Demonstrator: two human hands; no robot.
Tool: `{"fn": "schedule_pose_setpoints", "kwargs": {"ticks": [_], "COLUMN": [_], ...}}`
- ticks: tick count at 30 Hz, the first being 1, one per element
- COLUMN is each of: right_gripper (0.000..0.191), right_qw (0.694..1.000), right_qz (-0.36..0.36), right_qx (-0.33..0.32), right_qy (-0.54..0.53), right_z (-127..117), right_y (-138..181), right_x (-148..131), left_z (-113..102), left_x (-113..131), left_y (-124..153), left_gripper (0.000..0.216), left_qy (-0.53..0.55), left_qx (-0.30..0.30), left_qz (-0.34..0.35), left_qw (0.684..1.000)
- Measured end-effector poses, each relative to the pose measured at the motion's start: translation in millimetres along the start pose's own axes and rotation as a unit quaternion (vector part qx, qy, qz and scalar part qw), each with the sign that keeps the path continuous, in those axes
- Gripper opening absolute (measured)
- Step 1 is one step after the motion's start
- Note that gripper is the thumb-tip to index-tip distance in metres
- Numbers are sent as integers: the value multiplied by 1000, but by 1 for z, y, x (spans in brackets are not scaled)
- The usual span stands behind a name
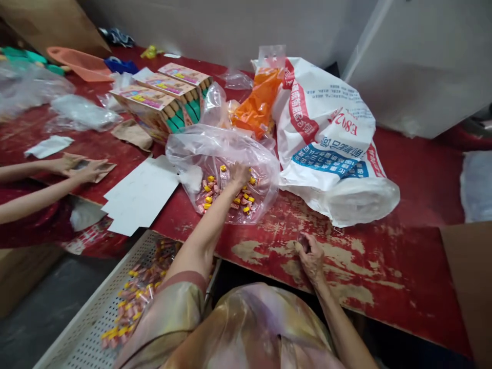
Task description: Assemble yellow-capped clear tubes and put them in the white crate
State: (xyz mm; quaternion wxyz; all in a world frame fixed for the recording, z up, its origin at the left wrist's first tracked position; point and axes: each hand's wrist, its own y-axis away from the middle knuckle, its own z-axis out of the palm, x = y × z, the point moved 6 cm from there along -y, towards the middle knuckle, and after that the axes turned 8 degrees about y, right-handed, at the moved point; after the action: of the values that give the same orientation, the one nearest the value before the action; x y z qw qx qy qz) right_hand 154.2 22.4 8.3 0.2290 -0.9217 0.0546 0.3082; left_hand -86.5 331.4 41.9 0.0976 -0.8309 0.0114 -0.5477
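My left hand [240, 175] reaches into a clear plastic bag [265, 197] spread open on the table. Its fingers are bunched downward among several small pink pieces with yellow caps [246, 201]; whatever they grip is hidden. By the table's front edge, my right hand [310, 254] is curled closed, thumb against the fingers. Something small may be in it, too unclear to name. Left of the bag lie overlapping white cards [142, 192].
A printed white sack [326, 133] and an orange bag [257, 100] lie behind. Display boxes [165, 92] stand at the back. Below the red table [415, 277], a perforated white crate [84, 312] holds more capped pieces. At left, a co-worker's hands [82, 168] hold brown card.
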Motion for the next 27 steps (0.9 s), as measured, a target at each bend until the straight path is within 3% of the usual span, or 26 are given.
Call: {"fn": "schedule_pose_setpoints", "kwargs": {"ticks": [6,9,12,14,18,23,27], "right_gripper": [31,35,41,41,29,26,26], "right_qw": [1000,1000,997,996,998,998,999], "right_qz": [-14,7,67,80,19,-24,-41], "right_qx": [3,2,-21,-24,-21,-19,-21], "right_qy": [-1,-13,-25,-28,-49,-60,-20], "right_z": [0,1,5,5,-2,-11,-16], "right_y": [1,3,6,7,3,-3,-3], "right_x": [1,6,14,14,-3,-23,-24], "left_z": [-26,-39,-40,-31,0,32,45], "left_x": [4,3,4,8,20,34,33], "left_y": [30,62,101,127,180,229,248], "left_gripper": [11,10,22,30,38,36,33], "left_qy": [-6,129,262,343,466,473,465], "left_qx": [19,63,73,42,-36,-79,-75], "left_qz": [20,-22,-75,-130,-258,-279,-288], "left_qw": [1000,989,959,929,845,832,834]}}
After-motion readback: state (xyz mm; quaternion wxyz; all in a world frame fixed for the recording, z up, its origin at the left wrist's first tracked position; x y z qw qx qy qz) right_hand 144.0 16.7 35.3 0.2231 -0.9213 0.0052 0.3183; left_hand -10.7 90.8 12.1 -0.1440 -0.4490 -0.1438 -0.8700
